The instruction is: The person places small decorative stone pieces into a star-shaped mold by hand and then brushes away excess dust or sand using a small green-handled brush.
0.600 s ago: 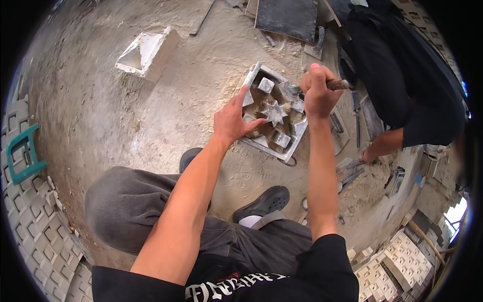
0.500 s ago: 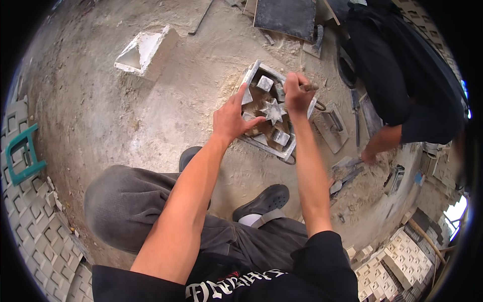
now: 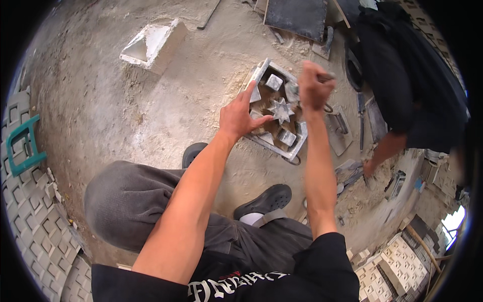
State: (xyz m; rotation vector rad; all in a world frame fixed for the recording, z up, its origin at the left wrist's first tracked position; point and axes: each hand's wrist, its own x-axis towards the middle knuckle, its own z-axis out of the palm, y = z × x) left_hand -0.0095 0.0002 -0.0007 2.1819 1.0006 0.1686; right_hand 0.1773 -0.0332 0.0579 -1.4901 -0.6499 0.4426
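Note:
A square metal mould [image 3: 274, 146] lies tilted on the dusty floor ahead of me. Inside it are a star-shaped piece [image 3: 282, 109] at the centre and blocks toward the sides, such as a pale block [image 3: 274, 82] at the far side. My left hand [image 3: 238, 117] rests on the mould's left edge, fingers stretched and thumb spread over the inside. Over the mould's right side, my right hand [image 3: 315, 88] is closed around a short, stubby brownish handle [image 3: 326, 77]. Motion smears this hand, and whatever lies below the handle is hidden.
A white hollow block [image 3: 160, 50] sits at far left. Flat trowel-like tools [image 3: 339, 132] lie right of the mould, near another person's hand [image 3: 370, 167]. Patterned blocks [image 3: 30, 216] are stacked at left, beside a teal plastic frame [image 3: 25, 146]. My shoe [image 3: 264, 201] is close in front.
My right hand has risen away from the mould and shifted slightly right, still holding the handle. The left hand keeps its place on the edge. The whole view has shifted a little.

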